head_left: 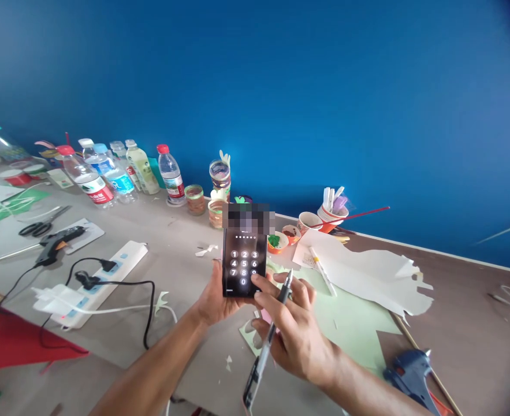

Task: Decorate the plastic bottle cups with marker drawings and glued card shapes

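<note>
Upright in my left hand (213,297) is a smartphone (244,266), held from below and along its left edge. Its lit screen shows a number keypad with a row of dots above, most of them filled. The top of the phone is blurred out. My right hand (296,323) holds a pen (265,344) between its fingers, tip pointing up and away. With the pen still in hand, the index finger touches or hovers just over the screen near the 9 key; I cannot tell which. Below the hands lies a cut piece of pale green paper (250,335).
Bottles (171,173) and decorated cups (194,199) stand along the blue wall. At left are a power strip (107,283) with cords, a black glue gun (59,245) and scissors (42,226). At right lie white paper (367,277), a marker (323,271) and a blue glue gun (408,372).
</note>
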Demonstrator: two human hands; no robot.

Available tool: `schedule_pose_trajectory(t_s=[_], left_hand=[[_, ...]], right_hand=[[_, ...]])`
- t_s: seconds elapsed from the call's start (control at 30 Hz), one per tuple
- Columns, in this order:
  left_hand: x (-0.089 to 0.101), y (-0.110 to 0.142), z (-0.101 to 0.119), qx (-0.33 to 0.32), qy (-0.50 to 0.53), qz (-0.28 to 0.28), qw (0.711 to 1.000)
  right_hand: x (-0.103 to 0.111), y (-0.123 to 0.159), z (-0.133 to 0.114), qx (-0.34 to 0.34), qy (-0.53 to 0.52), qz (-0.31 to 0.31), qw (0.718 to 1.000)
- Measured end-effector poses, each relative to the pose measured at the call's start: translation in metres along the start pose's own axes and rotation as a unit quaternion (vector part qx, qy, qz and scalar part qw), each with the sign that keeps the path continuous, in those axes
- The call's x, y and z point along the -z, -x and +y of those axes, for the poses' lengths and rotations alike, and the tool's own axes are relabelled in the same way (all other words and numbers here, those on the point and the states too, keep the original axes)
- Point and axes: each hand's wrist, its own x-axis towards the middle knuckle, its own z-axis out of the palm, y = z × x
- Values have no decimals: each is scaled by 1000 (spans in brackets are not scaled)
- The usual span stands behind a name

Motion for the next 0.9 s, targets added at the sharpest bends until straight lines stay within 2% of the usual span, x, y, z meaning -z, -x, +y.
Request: schedule_pose_trajectory(t_s=[0.1,0.23,0.33,0.47,0.6,0.73,0.9], left_hand=[[2,0,0,-3,0,1,1000],[5,-2,-1,-6,12,-4,1000],[8,-4,-1,0,16,-30,999],[8,-5,-2,14,28,-49,998],[7,-4,-1,23,29,-57,998],[6,-3,-1,27,11,-55,998],[6,-3,-2,37,12,-56,998]], right_hand=[[0,0,-1,-12,-2,-8,1000],[8,-2,5,-19,-42,23,999],[17,-11,20,-82,-81,50,992],[26,-39,46,-219,-172,79,957],[32,-76,65,-258,-299,95,914],[36,-106,74,-259,-319,1,912],[40,-125,77,-251,-300,-137,910]])
